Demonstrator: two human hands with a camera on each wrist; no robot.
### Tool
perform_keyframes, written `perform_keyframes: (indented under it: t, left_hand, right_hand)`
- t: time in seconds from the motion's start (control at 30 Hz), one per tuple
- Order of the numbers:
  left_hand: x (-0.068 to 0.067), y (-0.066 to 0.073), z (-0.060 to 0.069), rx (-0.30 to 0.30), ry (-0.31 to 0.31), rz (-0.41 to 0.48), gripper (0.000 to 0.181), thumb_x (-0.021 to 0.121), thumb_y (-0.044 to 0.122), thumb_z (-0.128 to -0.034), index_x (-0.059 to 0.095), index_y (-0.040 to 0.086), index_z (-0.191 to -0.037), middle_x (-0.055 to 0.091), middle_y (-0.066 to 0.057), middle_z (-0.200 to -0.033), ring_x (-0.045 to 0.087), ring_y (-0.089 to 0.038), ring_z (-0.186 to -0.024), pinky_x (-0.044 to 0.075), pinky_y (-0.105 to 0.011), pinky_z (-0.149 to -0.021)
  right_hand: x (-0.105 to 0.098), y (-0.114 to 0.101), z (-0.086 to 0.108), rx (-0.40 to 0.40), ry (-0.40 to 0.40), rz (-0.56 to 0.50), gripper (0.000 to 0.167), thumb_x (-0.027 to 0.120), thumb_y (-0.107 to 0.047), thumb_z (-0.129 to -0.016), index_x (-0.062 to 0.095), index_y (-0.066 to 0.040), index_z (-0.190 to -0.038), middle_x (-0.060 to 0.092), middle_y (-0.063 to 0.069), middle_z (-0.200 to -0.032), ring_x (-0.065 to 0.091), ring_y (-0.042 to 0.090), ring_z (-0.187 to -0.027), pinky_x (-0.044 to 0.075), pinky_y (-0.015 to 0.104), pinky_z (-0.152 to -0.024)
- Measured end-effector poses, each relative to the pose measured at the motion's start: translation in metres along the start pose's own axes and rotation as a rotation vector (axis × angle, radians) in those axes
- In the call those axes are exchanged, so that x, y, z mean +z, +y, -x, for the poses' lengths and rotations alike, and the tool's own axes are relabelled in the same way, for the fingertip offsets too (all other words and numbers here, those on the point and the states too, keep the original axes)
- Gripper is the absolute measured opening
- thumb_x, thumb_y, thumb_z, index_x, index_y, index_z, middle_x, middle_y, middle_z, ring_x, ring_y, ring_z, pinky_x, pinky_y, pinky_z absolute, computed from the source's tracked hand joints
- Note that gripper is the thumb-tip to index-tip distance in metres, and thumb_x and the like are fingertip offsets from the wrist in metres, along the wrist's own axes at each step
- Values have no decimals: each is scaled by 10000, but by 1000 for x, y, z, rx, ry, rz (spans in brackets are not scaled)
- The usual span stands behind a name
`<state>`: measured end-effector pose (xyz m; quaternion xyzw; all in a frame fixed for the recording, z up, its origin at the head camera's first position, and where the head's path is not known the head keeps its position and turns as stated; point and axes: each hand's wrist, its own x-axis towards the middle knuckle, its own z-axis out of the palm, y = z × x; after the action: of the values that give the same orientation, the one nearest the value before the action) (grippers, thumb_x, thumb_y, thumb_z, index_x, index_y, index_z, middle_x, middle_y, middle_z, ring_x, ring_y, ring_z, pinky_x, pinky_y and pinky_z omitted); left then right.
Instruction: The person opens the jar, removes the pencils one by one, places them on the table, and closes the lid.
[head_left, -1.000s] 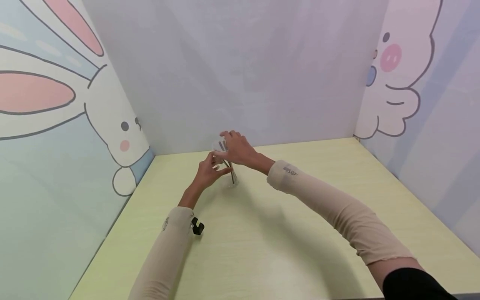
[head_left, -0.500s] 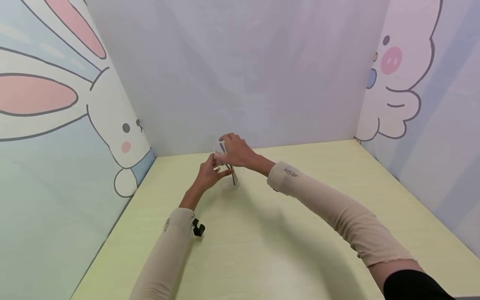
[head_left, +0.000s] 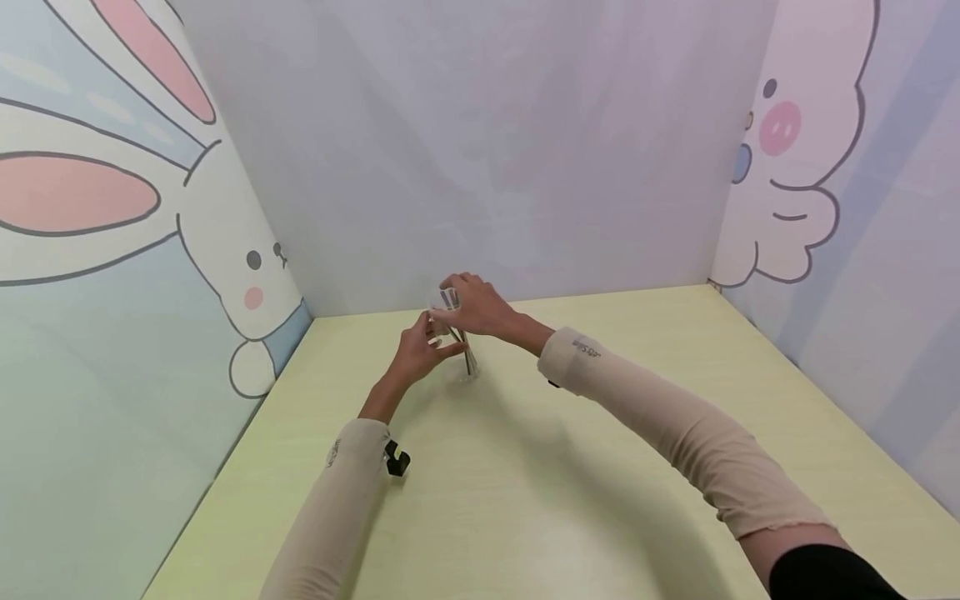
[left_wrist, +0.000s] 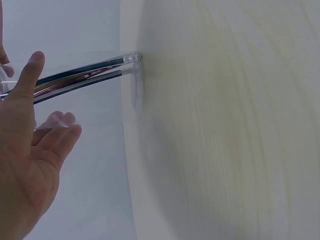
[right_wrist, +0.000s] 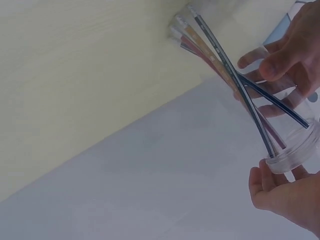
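Note:
A clear tall container (head_left: 463,377) stands on the table near the back wall. Inside lean several slim pens (right_wrist: 218,47), dark, orange and red, visible through its wall. My left hand (head_left: 417,350) holds the container's side, thumb in front and fingers behind the clear wall. At the top, my right hand (head_left: 480,307) grips the round clear lid (right_wrist: 292,152), fingers curled about its rim. In the left wrist view the container's base (left_wrist: 136,82) rests on the tabletop, and my left hand (left_wrist: 30,145) reaches around higher up.
The pale yellow table (head_left: 480,500) runs back to a plain grey wall (head_left: 480,150). Side walls with a printed rabbit (head_left: 225,242) and a white cartoon animal (head_left: 802,167) close off left and right. A black clip (head_left: 396,458) sits at the left sleeve.
The head view has tilted slightly, so everything sits a little lower in it. Both hands stay on the container, with only slight shifts of the right hand at the lid.

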<state>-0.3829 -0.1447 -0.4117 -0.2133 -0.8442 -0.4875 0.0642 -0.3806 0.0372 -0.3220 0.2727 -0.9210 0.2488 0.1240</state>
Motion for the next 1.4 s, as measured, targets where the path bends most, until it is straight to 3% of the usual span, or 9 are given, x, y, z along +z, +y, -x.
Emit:
perform_keyframes:
  t: [0.2, 0.47, 0.83, 1.2, 1.4]
  left_hand:
    - [0, 1, 1, -5, 0, 2, 818, 857, 317, -883, 398, 118, -1531, 560, -154, -1472, 543, -379, -1377, 528, -501, -1088]
    - [-1, 0, 2, -18, 3, 15, 822, 870, 358, -866, 414, 97, -1498, 598, -168, -1416, 559, -366, -1364, 524, -497, -1095]
    - [-1, -1, 0, -15, 2, 26, 701, 879, 358, -860, 476, 102, -1374, 660, -137, -1314, 597, -351, -1320, 511, -531, -1102]
    - [0, 0, 0, -15, 5, 30, 730, 883, 339, -858, 476, 80, -1406, 665, -158, -1306, 603, -356, -1311, 524, -507, -1095]
    - [-1, 0, 0, 6, 21, 31, 754, 892, 286, -852, 468, 27, -1419, 684, -161, -1267, 617, -366, -1292, 530, -532, -1078]
  right_hand:
    - [-2, -1, 0, 7, -11, 25, 642, 683, -506, -986, 548, -84, -1450, 551, 144, -1417, 562, 285, -1178, 525, 474, -994]
    - [-5, -1, 1, 3, -36, -27, 593, 682, -466, -1000, 556, -94, -1444, 568, 121, -1402, 585, 247, -1156, 568, 426, -935]
    - [-20, 2, -2, -10, -22, -78, 621, 707, -409, -997, 531, -45, -1468, 524, 141, -1489, 545, 295, -1316, 527, 479, -1063]
    - [-34, 30, 9, 26, -35, -37, 590, 702, -415, -1000, 549, -82, -1463, 513, 132, -1509, 509, 308, -1375, 489, 509, -1114]
    - [-40, 49, 17, 33, -29, -39, 583, 715, -427, -987, 565, -98, -1445, 525, 139, -1492, 542, 326, -1331, 511, 522, -1074]
